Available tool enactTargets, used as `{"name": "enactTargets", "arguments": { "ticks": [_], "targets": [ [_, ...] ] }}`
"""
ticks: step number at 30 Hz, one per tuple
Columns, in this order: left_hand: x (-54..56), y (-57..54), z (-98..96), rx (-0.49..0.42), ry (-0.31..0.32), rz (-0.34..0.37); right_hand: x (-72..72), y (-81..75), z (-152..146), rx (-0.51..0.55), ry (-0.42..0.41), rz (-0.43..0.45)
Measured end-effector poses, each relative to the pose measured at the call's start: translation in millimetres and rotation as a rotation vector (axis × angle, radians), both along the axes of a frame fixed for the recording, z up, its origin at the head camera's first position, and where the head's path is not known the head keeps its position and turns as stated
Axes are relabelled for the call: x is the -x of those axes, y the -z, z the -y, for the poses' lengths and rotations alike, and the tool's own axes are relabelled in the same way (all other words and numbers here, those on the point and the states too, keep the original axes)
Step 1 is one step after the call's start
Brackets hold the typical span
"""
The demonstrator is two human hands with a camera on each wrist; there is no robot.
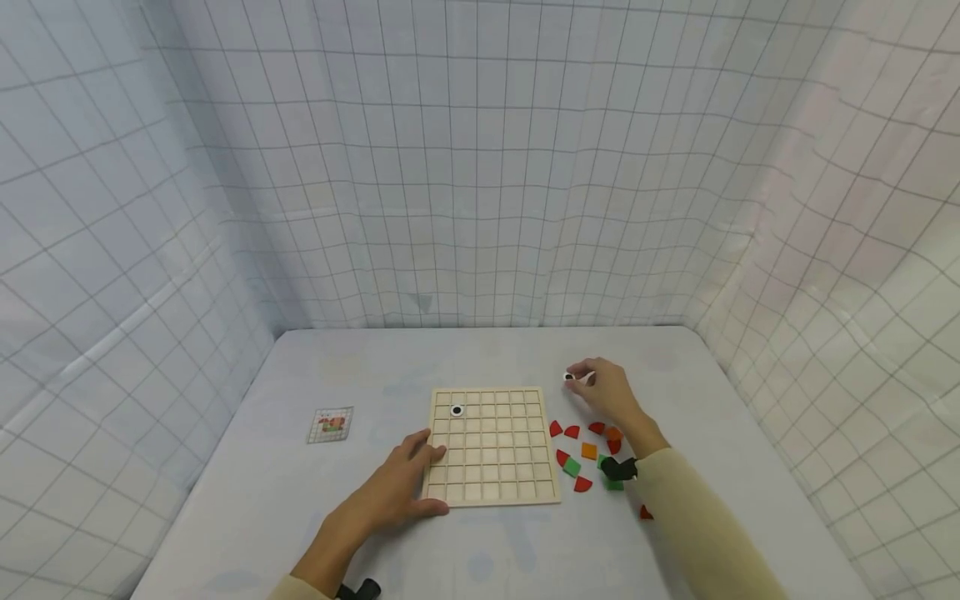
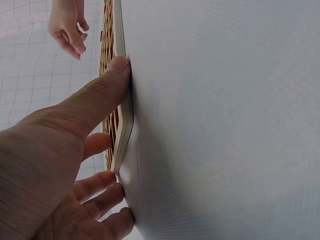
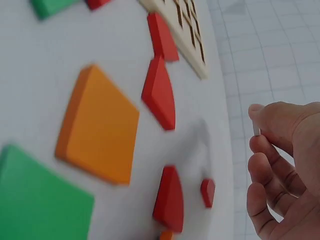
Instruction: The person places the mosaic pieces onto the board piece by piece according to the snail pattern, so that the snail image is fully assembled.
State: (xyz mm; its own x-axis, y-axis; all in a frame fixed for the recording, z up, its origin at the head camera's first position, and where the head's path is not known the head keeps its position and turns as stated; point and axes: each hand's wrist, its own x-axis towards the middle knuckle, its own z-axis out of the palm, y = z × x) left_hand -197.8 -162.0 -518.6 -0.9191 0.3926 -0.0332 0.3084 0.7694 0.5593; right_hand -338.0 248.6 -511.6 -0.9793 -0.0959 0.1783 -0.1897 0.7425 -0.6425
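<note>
My left hand (image 1: 401,482) lies at the near left corner of a wooden grid board (image 1: 495,503). Its thumb (image 2: 95,97) presses along the near edge, and the other fingers rest loosely spread at the left side. One white disc with a black dot (image 1: 457,411) sits in a cell toward the board's far left. Beyond the board's far right corner, my right hand (image 1: 609,392) pinches another white disc with a black dot (image 1: 568,377) between thumb and fingertips, above the table. In the right wrist view only the thin white edge of that disc (image 3: 256,130) shows.
Right of the board lie red quarter-round pieces (image 1: 582,484), an orange square (image 1: 588,451) and green squares (image 1: 572,467), some partly hidden by my right wrist. A small grid card with a coloured picture (image 1: 330,425) lies at left. Grid-patterned white cloth (image 1: 487,208) encloses the table.
</note>
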Motion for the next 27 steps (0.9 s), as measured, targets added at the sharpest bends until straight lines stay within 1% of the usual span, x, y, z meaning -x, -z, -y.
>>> {"name": "enactTargets", "arguments": {
  "ticks": [4,6,13,18,27],
  "targets": [
    [1.7,0.8,1.3,0.009,-0.001,-0.004,-0.4,-3.4,14,-0.026,-0.07,-0.069],
    [2.3,0.3,1.8,0.007,-0.001,-0.009,-0.9,-4.9,22,-0.038,-0.103,-0.085],
    [2.5,-0.4,2.5,-0.01,0.013,0.0,-6.1,-7.5,52,-0.016,-0.205,-0.029],
    [3.0,-2.0,2.0,-0.008,0.011,0.0,-9.2,-7.9,74,0.008,-0.276,-0.023],
    [3.3,1.6,0.4,0.001,0.027,-0.008,-11.4,6.0,106,0.005,-0.374,-0.013]
  ]
}}
